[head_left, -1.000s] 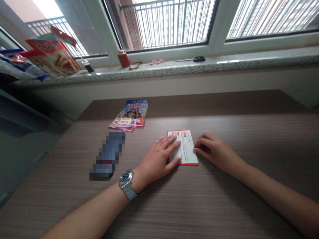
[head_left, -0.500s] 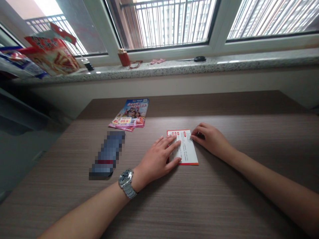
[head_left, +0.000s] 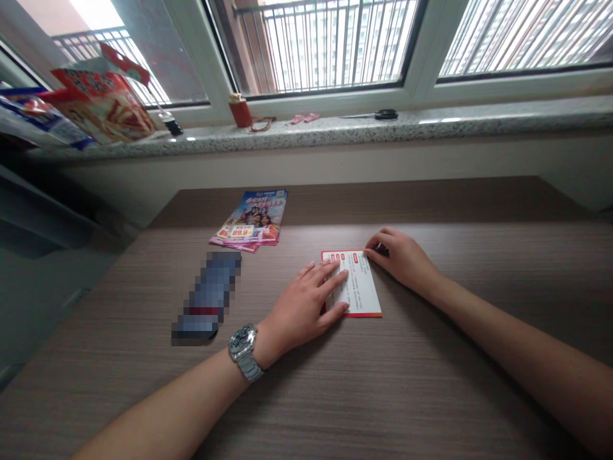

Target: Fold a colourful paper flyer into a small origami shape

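A white card with red edges and small dark print [head_left: 361, 287] lies flat on the brown wooden table [head_left: 306, 396]. My left hand [head_left: 306, 303], with a metal watch [head_left: 245, 350] on its wrist, rests palm down over the card's left part, fingers spread. At the card's upper right corner is my right hand [head_left: 395, 252], its thumb and index finger pinched together on the corner. The other fingers of that hand are curled.
Colourful leaflets [head_left: 253, 217] lie stacked behind and left of the card. A blurred dark object [head_left: 208, 297] is left of my left hand. The windowsill [head_left: 469, 124] holds scissors [head_left: 383, 115], a red container [head_left: 240, 112] and food bags [head_left: 103, 105].
My right hand has moved a little up and left along the card's right edge to its upper corner. My left hand has stayed in place on the card.
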Motion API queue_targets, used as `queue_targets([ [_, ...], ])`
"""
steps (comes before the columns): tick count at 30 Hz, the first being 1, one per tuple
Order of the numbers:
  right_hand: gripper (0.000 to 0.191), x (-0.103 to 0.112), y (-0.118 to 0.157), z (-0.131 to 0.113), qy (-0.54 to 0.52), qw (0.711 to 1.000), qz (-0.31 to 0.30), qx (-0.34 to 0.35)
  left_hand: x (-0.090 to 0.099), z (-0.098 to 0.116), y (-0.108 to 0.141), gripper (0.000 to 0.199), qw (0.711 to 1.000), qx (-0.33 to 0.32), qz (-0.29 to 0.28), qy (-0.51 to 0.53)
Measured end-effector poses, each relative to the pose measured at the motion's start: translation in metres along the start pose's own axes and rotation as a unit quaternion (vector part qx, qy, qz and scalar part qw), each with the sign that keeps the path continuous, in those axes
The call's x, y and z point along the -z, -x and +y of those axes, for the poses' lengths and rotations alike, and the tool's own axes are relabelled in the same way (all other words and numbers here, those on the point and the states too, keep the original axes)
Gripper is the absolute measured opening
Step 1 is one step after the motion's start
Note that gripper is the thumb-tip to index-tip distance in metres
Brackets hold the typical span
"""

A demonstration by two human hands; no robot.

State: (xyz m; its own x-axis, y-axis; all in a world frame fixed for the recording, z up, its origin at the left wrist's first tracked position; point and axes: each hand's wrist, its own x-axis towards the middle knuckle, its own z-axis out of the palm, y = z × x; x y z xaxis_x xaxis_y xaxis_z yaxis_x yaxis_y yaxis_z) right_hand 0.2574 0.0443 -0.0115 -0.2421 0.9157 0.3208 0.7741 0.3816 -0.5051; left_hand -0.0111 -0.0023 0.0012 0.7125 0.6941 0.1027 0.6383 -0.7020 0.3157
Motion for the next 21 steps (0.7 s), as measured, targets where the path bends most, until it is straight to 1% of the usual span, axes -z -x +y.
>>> queue_targets([
  [5, 0.01, 0.0, 0.0, 0.002, 0.001, 1.0, 0.003, 0.005, 0.0, -0.001, 0.0, 0.055, 1.0, -0.005, 0.003, 0.005],
  [10, 0.009, 0.005, 0.005, -0.002, -0.009, 1.0, 0.002, 0.001, 0.001, 0.0, 0.0, 0.056, 1.0, 0.001, -0.004, -0.002],
  [15, 0.007, 0.011, 0.014, -0.01, -0.034, 0.999, -0.014, -0.006, 0.0, 0.0, -0.001, 0.055, 1.0, -0.001, -0.001, 0.001],
  [21, 0.006, 0.011, 0.023, -0.013, -0.031, 0.999, -0.029, 0.003, 0.0, 0.0, -0.001, 0.056, 1.0, 0.001, -0.001, -0.004],
])
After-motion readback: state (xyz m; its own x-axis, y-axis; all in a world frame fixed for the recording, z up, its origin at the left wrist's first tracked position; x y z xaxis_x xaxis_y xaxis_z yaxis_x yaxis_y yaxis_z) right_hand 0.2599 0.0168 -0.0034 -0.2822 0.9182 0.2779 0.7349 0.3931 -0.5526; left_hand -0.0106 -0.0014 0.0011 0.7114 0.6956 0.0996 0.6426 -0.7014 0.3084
